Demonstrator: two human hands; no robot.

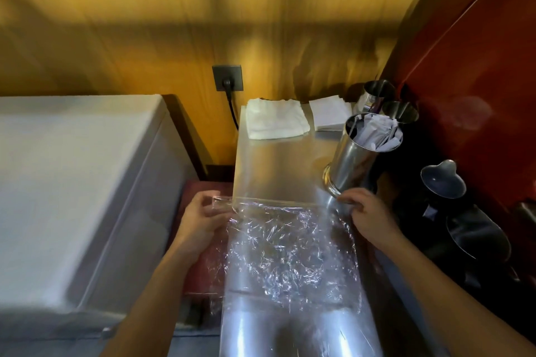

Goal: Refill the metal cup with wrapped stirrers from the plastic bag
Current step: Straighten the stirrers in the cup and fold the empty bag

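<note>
A clear, crinkled plastic bag [290,246] lies flat on the steel counter [278,165], and it looks empty. My left hand [200,217] pinches the bag's top left corner. My right hand [368,217] grips the top right edge of the bag, just below the base of the metal cup [356,159]. The cup leans to the left and holds several white wrapped stirrers [377,133].
A folded white cloth [275,119] and a stack of paper napkins [330,113] lie at the back of the counter. Two more metal cups [388,101] stand behind. Dark pitchers [443,182] sit right. A white chest [72,182] is left. A wall socket [227,78] holds a plug.
</note>
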